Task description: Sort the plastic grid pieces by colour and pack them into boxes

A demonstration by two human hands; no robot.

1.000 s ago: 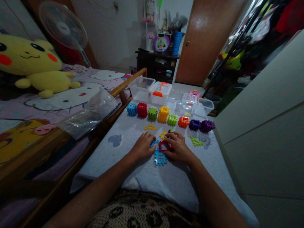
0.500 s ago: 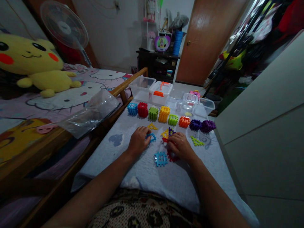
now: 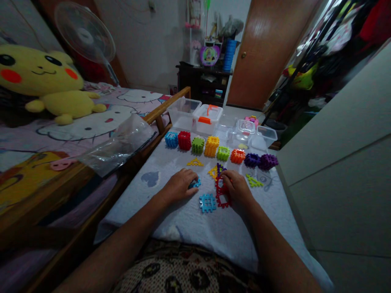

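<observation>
My left hand (image 3: 182, 184) rests low over the cloth, fingers closed on a small blue toothed building piece (image 3: 196, 183) that is partly covered. My right hand (image 3: 235, 185) grips red toothed building pieces (image 3: 224, 201), two open frames lying end to end, from their right side. A light-blue square piece with a window grid (image 3: 207, 203) lies flat between the hands, nearer to me. Beyond the red pieces are a yellow triangle piece (image 3: 213, 173) and a purple triangle piece (image 3: 221, 168). Another yellow triangle (image 3: 195, 162) lies past my left hand, and a green triangle (image 3: 253, 180) lies to the right.
Stacks of coloured pieces, including a red stack (image 3: 184, 141) and a purple stack (image 3: 268, 162), line the table's (image 3: 183, 228) far side. Clear plastic boxes (image 3: 207, 119) stand behind them. A wooden bed rail (image 3: 165, 110) runs along the left, a white cabinet (image 3: 342, 162) along the right.
My right hand has shifted slightly right, and the red pieces now lie flat and in line, more exposed. My left hand has drawn slightly nearer to me with the blue piece.
</observation>
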